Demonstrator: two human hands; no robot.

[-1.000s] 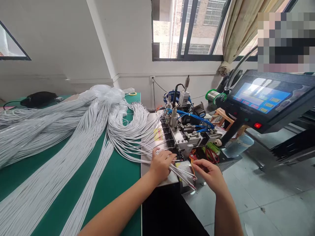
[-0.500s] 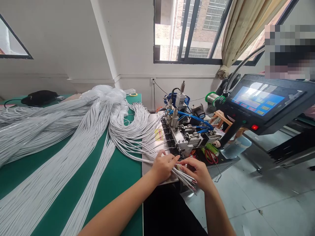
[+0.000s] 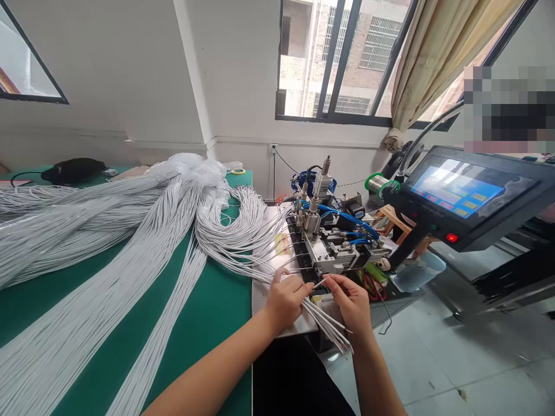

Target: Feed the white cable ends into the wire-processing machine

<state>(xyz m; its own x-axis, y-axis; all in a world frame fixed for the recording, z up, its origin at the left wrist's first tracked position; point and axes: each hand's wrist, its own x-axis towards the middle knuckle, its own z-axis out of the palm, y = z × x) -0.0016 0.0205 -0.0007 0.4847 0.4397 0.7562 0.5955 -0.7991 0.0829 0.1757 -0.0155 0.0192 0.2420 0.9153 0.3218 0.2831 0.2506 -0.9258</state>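
My left hand [image 3: 287, 299] is closed around a bundle of white cables [image 3: 327, 325], whose cut ends stick out below my right hand. Between its thumb and forefinger it also pinches a single white cable [image 3: 319, 283]. My right hand [image 3: 352, 297] pinches the tip of that same cable, fingers closed. Both hands are at the front edge of the bench machine [image 3: 323, 245], which has metal cylinders and blue air hoses. The bundle runs back to a curved heap of white cables [image 3: 229, 231] on the left. What lies under my left palm is hidden.
Long white cable bundles [image 3: 108, 283] cover much of the green table [image 3: 208, 341]. A tilted touchscreen [image 3: 459, 185] stands right of the machine, near a solder wire spool [image 3: 381, 184]. A clear plastic tub [image 3: 418, 271] sits below it. Someone's blurred head appears at the far right.
My right hand has shifted slightly and now pinches one cable's tip, held apart above the bundle. The bundle's free ends hang a little lower. The whole view has tilted slightly upward.
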